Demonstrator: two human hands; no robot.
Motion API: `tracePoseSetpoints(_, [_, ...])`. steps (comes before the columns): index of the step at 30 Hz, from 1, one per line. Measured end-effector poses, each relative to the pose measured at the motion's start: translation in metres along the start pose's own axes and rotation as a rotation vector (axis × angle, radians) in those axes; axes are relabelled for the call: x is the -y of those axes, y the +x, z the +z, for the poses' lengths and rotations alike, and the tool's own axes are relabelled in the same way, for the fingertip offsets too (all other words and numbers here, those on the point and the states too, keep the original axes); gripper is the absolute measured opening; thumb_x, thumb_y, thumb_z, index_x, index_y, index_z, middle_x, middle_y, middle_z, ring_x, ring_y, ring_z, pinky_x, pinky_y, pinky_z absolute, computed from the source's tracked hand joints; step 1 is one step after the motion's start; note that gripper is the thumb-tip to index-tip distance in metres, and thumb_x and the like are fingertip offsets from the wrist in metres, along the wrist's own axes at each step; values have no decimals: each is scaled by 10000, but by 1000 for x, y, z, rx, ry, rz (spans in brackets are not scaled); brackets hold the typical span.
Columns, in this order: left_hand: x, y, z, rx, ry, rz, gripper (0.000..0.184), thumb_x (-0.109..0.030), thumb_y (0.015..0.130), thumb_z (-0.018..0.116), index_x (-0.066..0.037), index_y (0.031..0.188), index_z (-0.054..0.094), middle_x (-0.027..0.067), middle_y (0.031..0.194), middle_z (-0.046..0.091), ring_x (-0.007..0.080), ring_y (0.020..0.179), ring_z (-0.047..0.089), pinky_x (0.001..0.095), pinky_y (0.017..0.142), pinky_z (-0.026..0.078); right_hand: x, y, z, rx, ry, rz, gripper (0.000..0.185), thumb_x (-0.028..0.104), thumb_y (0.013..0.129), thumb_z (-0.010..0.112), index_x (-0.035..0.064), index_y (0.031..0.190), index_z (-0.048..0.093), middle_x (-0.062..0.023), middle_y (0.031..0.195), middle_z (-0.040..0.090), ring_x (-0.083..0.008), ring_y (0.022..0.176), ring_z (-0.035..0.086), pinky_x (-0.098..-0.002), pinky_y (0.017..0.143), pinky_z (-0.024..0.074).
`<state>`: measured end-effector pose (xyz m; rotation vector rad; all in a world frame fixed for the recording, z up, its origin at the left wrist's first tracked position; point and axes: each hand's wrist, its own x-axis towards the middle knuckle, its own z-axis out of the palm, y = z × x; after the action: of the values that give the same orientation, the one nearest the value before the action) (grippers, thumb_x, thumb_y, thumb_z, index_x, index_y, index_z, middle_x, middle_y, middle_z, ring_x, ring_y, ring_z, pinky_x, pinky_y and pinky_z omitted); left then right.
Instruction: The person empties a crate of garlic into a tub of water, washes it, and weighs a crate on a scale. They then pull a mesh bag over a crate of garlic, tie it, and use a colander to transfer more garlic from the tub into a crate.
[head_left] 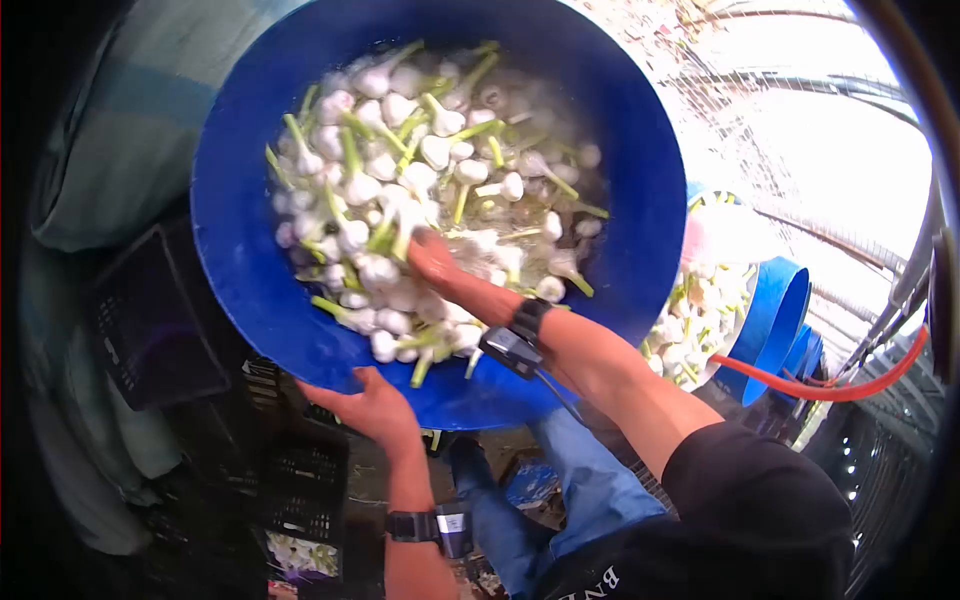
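Note:
A large round blue tub (235, 215) holds water and many white garlic bulbs (365, 187) with short green stems. My right hand (435, 262) reaches into the tub with its fingers bent among the bulbs. It seems closed around some blurred garlic bulbs, though the fingertips are partly hidden. My left hand (372, 408) is at the tub's near rim, its thumb up against the edge and its fingers along the outside, gripping it.
More garlic fills a pale container (690, 335) at the right, beside blue buckets (765, 330) and a red hose (850, 388). Black crates (300, 485) stand at lower left. A grey-green cloth covering (130, 150) hangs at upper left.

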<state>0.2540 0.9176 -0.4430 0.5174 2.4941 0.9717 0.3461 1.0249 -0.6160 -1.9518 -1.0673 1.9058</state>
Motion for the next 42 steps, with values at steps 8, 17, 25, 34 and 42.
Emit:
tracePoseSetpoints(8, [25,6,-4,11,113,160,632,64,832,549,66,1420,315,277,1283,522,356,1125,567,427,993,432,57,-135,-85,-214,-441,-888,495,298,859,691,15,1243,559,-219,1344,514,-393,1309,429,-496,1092,341])
tracePoseSetpoints(17, [46,17,-13,4,249,240,631,38,818,594,62,1397,346,259,1239,578,366,1109,606,437,967,452,-199,-298,-358,-896,-1078,-266,982,648,755,689,159,1517,307,-278,1532,237,-459,1428,207,-648,1098,185])
tracePoseSetpoints(25, [61,38,-11,-1,310,419,429,29,784,630,116,1195,540,246,1181,618,348,1047,627,410,945,464,-373,-182,-401,-415,-1223,131,925,509,767,712,110,1496,307,-265,1439,390,-458,1282,417,-611,1072,283])
tracePoseSetpoints(34, [60,35,-16,-5,399,385,434,62,794,583,127,1217,509,240,1206,595,332,1070,609,403,960,457,-214,-273,-395,-587,-770,-346,381,316,815,633,96,1127,655,-204,1014,653,-389,1001,630,-504,922,478])
tracePoseSetpoints(42, [73,35,-22,20,459,370,413,25,805,588,125,1199,514,265,1186,602,362,1058,612,420,953,457,-262,-151,-396,-354,-1205,-523,531,397,852,622,147,1315,549,-136,1263,552,-368,1171,507,-604,1039,341])
